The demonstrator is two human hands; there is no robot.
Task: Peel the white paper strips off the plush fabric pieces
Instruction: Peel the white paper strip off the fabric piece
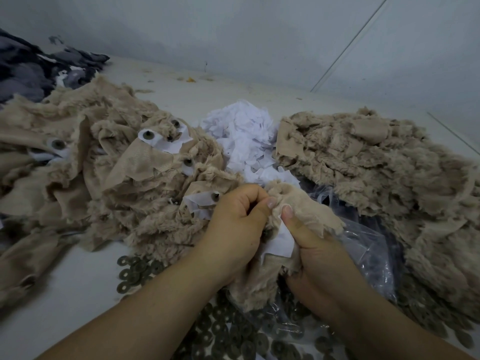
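A beige plush fabric piece (304, 203) is held up between both hands at the centre. My left hand (233, 224) pinches its upper left edge with thumb and fingers. My right hand (319, 258) grips its lower part, the thumb pressing where a white paper strip (281, 240) shows against the fabric. A pile of plush pieces with white paper and dark round studs (124, 165) lies to the left. A second plush pile (376, 172) lies to the right. Torn white paper strips (246, 136) are heaped behind my hands.
Several dark metal washers (137, 268) are scattered on the white table near my forearms. A clear plastic bag (368, 253) lies under my right hand. Dark grey fabric (31, 68) sits at the far left. A pale wall rises behind.
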